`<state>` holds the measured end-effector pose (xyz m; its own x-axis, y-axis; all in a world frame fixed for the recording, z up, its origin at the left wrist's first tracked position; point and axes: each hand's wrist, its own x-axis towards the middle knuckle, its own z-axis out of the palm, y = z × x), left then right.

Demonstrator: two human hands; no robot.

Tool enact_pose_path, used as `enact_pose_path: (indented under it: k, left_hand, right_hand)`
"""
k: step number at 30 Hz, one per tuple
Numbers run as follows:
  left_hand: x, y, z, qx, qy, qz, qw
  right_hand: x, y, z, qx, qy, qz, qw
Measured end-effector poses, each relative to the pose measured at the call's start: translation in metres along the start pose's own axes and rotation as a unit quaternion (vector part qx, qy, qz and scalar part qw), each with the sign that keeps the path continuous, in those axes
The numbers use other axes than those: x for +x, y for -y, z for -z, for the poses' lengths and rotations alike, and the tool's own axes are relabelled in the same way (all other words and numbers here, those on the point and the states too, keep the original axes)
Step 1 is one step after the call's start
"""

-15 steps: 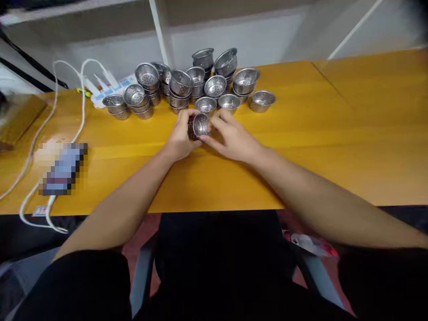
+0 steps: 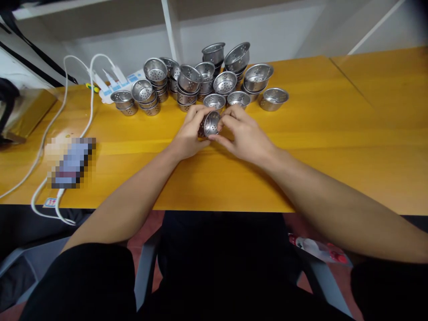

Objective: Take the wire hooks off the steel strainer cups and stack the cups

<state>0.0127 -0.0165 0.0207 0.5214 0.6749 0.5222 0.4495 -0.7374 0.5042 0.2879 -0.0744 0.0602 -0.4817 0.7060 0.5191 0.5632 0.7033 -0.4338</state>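
A small perforated steel strainer cup (image 2: 210, 123) is tipped on its side just above the yellow table (image 2: 334, 133), its open mouth facing me. My left hand (image 2: 189, 133) wraps round its left side. My right hand (image 2: 245, 133) pinches its right rim with thumb and fingers. Just behind my hands lies a pile of several identical strainer cups (image 2: 200, 82), some stacked, some single.
A white power strip (image 2: 115, 82) with plugs and white cables (image 2: 50, 133) lies at the back left. A blurred-out flat object (image 2: 68, 162) sits on the table's left. A lone cup (image 2: 273, 99) marks the pile's right end. A white shelf post (image 2: 172, 29) rises behind.
Both hands stay closed round the same cup; the view has shifted slightly, so everything sits a little further right and higher.
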Motion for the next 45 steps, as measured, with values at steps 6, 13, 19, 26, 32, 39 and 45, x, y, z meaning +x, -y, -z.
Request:
enact_pose_path:
  k: [6,13,19,26,32,39,45]
  left_hand:
    - [0.000,-0.006,0.005,-0.008,0.020,0.003,1.000]
    - [0.001,-0.018,0.010,0.007,0.039,0.035,0.999]
    - [-0.001,-0.021,0.010,0.039,0.033,0.052,0.997]
    - [-0.003,-0.023,0.010,0.046,0.038,0.053,0.997]
    - [-0.002,-0.023,0.006,0.031,0.028,0.082,0.996]
    - [-0.005,-0.006,0.004,-0.034,-0.030,0.184,0.982]
    - [-0.003,-0.006,0.019,0.008,-0.027,0.206,0.978]
  right_hand:
    - [0.001,0.001,0.000,-0.011,0.017,-0.005,1.000]
    - [0.001,0.001,-0.003,0.006,0.021,-0.008,1.000]
    - [0.003,-0.002,-0.005,0.017,0.022,-0.004,1.000]
    - [0.002,-0.009,-0.005,0.029,0.024,0.014,0.999]
    - [0.002,-0.010,-0.007,0.014,-0.004,0.008,1.000]
    - [0.009,-0.052,0.050,-0.033,0.061,-0.048,0.996]
    - [0.011,-0.061,0.121,-0.131,0.306,-0.240,0.912]
